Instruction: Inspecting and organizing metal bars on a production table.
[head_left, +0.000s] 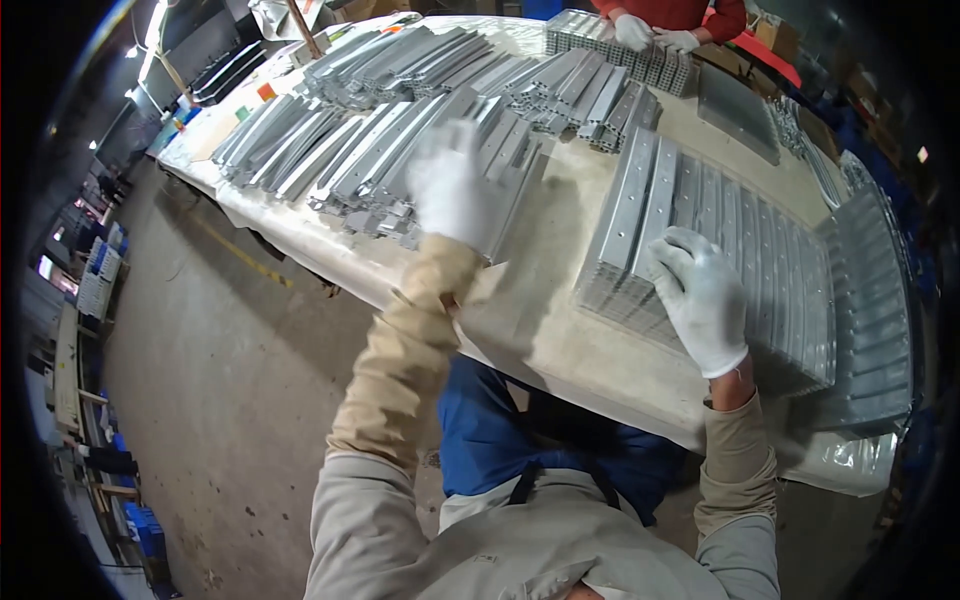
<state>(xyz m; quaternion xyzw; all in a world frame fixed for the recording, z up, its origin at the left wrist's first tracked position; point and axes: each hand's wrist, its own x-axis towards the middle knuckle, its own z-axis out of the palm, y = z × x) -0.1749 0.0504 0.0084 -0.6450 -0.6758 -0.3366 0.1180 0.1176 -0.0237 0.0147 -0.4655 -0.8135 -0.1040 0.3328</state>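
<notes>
My left hand point(450, 190), in a white glove, is over the near right part of a heap of loose silver metal profiles point(365, 150). Motion smears its fingers, so I cannot tell whether they grip a profile. On the right, my gloved right hand point(700, 300) rests at the near left part of a neat stack of metal profiles point(770, 270) with small holes along their tops. Its fingers are curled with the thumb close to them; what they hold, if anything, is hidden. Two profiles point(637, 205) lie at the stack's left side, reaching farther back.
Light sheeting covers the table point(560, 320). Beyond the heap stands another block of stacked profiles point(650, 70), with a co-worker's gloved hands point(650, 35) on it. A flat grey plate point(738, 115) lies at the far right. A ribbed grey tray point(870, 300) borders the right stack.
</notes>
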